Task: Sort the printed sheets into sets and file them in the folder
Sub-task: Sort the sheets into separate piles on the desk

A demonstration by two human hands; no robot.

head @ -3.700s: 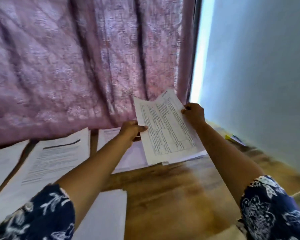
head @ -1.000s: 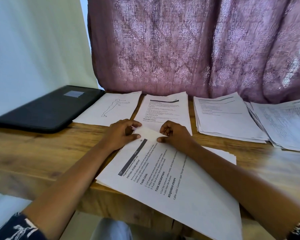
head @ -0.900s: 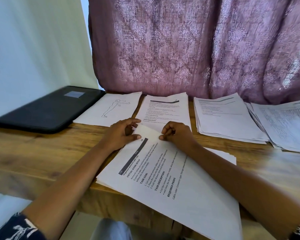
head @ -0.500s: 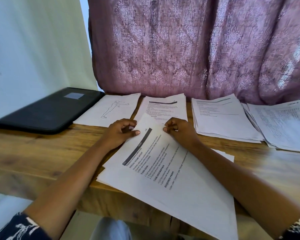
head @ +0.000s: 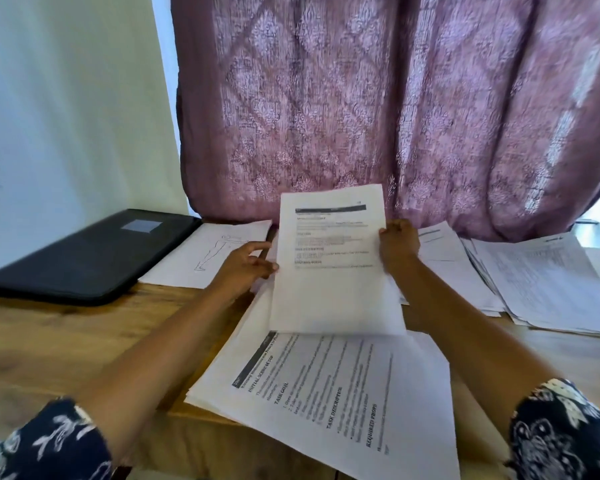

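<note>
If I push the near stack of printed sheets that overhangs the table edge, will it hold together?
Probably not: the near white printed stack looks loose, edges fanned, so sheets would likely slide apart. Overhanging the wooden table, its corner may droop or slip off.

Matt paper sheets (head: 329, 258), wooden table (head: 49, 341)
</note>
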